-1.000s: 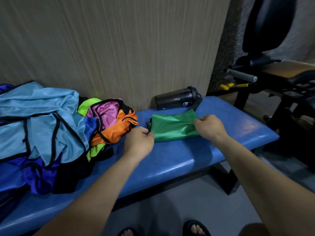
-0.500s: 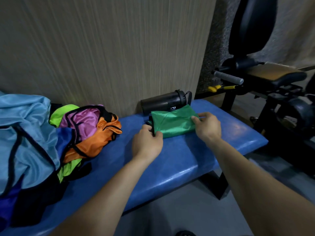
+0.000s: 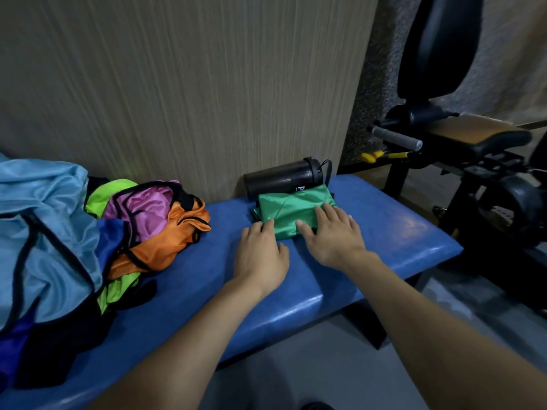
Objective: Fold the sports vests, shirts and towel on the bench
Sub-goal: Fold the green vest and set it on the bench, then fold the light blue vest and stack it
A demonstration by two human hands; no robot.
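A folded green vest (image 3: 291, 210) lies on the blue padded bench (image 3: 393, 229), close to the wall. My left hand (image 3: 262, 255) rests flat on the bench with its fingertips touching the vest's near left corner. My right hand (image 3: 333, 233) lies flat with straight fingers pressing on the vest's near right part. A heap of unfolded garments fills the bench's left end: a light blue one (image 3: 44, 232), an orange vest (image 3: 159, 241), a pink one (image 3: 142, 205), a lime one (image 3: 102, 195) and dark blue cloth (image 3: 11, 341).
A black shaker bottle (image 3: 284, 176) lies on its side against the wall just behind the green vest. Black gym equipment (image 3: 488, 161) with a padded seat stands to the right of the bench. The grey floor (image 3: 319, 365) shows below the bench's front edge.
Both hands let go of the green vest's edges and now lie flat, the right one pressing on top. The vest sits further back, against the bottle. The view shifted right.
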